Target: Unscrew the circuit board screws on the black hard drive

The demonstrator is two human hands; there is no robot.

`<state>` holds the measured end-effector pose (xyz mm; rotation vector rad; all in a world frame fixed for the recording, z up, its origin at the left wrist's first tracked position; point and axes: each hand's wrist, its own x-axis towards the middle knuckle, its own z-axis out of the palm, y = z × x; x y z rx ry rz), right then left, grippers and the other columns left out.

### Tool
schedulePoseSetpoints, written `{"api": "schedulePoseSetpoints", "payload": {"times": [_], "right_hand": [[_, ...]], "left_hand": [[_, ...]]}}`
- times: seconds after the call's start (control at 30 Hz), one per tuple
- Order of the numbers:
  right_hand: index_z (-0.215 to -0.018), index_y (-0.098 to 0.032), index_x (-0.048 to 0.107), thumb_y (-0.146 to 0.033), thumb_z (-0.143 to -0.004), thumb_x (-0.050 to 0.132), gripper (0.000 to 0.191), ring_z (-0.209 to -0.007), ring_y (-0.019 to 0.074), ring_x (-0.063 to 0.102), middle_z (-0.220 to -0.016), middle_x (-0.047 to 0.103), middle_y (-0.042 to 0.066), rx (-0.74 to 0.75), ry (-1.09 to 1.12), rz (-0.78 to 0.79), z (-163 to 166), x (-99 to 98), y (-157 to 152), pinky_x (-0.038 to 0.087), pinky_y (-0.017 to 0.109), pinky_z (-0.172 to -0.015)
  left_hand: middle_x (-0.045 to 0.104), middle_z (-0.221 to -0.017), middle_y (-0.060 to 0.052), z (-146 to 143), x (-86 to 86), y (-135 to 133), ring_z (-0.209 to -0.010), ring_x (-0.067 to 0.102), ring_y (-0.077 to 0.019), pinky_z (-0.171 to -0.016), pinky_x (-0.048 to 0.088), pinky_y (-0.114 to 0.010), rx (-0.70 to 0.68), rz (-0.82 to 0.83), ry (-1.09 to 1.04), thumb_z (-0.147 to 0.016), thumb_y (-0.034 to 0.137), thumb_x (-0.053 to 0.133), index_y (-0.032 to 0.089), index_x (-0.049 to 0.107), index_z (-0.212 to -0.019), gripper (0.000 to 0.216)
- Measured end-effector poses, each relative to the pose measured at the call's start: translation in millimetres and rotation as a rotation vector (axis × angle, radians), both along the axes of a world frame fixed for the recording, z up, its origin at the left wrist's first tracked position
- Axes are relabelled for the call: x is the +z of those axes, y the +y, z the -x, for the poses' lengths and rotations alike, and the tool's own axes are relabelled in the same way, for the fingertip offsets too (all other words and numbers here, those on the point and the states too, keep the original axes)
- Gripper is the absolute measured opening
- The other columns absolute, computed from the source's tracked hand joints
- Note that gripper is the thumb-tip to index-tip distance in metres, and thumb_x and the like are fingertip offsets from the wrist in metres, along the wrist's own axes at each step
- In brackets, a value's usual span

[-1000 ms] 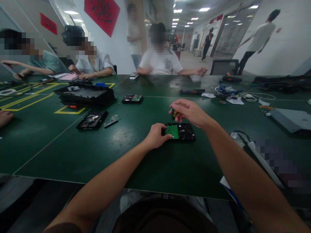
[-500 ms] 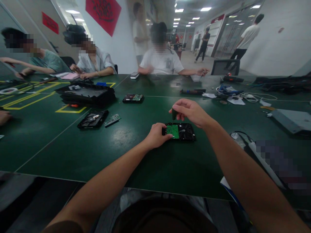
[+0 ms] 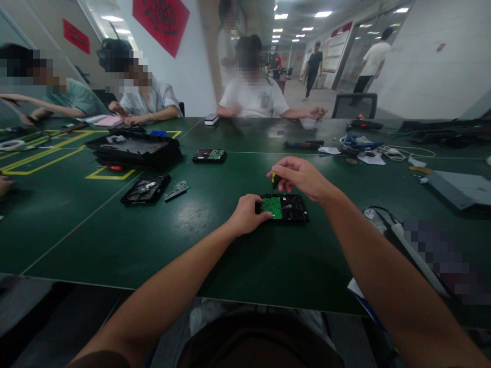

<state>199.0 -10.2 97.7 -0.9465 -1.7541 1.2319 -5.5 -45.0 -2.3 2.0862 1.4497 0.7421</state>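
A black hard drive (image 3: 291,208) lies on the green table (image 3: 215,245) in front of me, with a green circuit board (image 3: 272,206) on its left half. My left hand (image 3: 245,214) is curled against the drive's left end, thumb on the board's edge. My right hand (image 3: 301,176) hovers just above the drive's far side, fingers wrapped round a small screwdriver (image 3: 273,179) with a black and yellow handle that points down at the board.
A second drive (image 3: 209,156), an opened drive (image 3: 146,189) with a loose board (image 3: 176,190), and a black tray (image 3: 134,148) lie to the left. Cables (image 3: 368,148) and a grey box (image 3: 460,186) sit at right. Several people sit across the table; others walk beyond.
My right hand has turned the screwdriver slightly, so the handle's yellow part shows again. My left hand and the drive have stayed put. People in the background have walked on.
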Motion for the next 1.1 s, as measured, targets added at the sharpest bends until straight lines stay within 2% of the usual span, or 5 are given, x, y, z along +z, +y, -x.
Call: {"api": "schedulePoseSetpoints", "payload": {"times": [0.2, 0.5, 0.77, 0.93, 1.1], "right_hand": [[-0.108, -0.023, 0.065, -0.047, -0.097, 0.059, 0.027, -0.064, 0.0126, 0.063, -0.101, 0.073, 0.007, 0.047, 0.074, 0.093, 2.6, 0.6, 0.4, 0.049, 0.026, -0.052], [-0.094, -0.022, 0.061, -0.046, -0.089, 0.071, 0.026, -0.061, 0.0111, 0.06, -0.099, 0.073, 0.006, -0.039, 0.011, -0.002, 0.1, -0.5, 2.5, 0.042, 0.026, -0.047], [-0.11, -0.024, 0.064, -0.048, -0.095, 0.06, 0.029, -0.062, 0.0111, 0.062, -0.103, 0.072, 0.006, 0.04, 0.082, 0.078, 2.9, -1.7, 2.3, 0.045, 0.026, -0.049], [-0.101, -0.023, 0.067, -0.045, -0.091, 0.069, 0.024, -0.061, 0.0105, 0.058, -0.082, 0.066, 0.002, -0.031, 0.027, 0.005, 0.0, -3.2, 4.8, 0.041, 0.024, -0.046], [-0.096, -0.022, 0.056, -0.045, -0.089, 0.071, 0.028, -0.061, 0.0116, 0.064, -0.101, 0.073, 0.006, -0.046, 0.068, 0.063, 0.8, -4.4, 4.6, 0.042, 0.024, -0.045]], "left_hand": [[0.062, -0.126, -0.013, 0.2, -4.8, 2.5, -0.124, 0.055, -0.0303, -0.108, 0.045, -0.045, -0.008, -0.021, 0.003, -0.081, 0.045, 0.078, 0.018, 0.062, -0.117, 0.048], [0.061, -0.126, -0.012, -0.1, -1.6, 0.2, -0.123, 0.055, -0.0306, -0.108, 0.046, -0.045, 0.005, 0.002, -0.012, -0.081, 0.045, 0.078, 0.019, 0.062, -0.117, 0.047], [0.061, -0.127, -0.014, -0.9, 0.0, -0.9, -0.125, 0.053, -0.0304, -0.109, 0.045, -0.045, 0.001, -0.005, -0.009, -0.082, 0.043, 0.077, 0.017, 0.061, -0.119, 0.047], [0.061, -0.126, -0.012, -0.4, -1.5, -0.2, -0.124, 0.054, -0.03, -0.109, 0.045, -0.045, 0.003, 0.002, -0.006, -0.082, 0.044, 0.077, 0.018, 0.06, -0.119, 0.048], [0.061, -0.126, -0.013, 0.1, -3.8, 1.3, -0.124, 0.053, -0.0307, -0.108, 0.045, -0.045, 0.001, -0.004, -0.008, -0.081, 0.044, 0.078, 0.017, 0.06, -0.12, 0.05]]}}
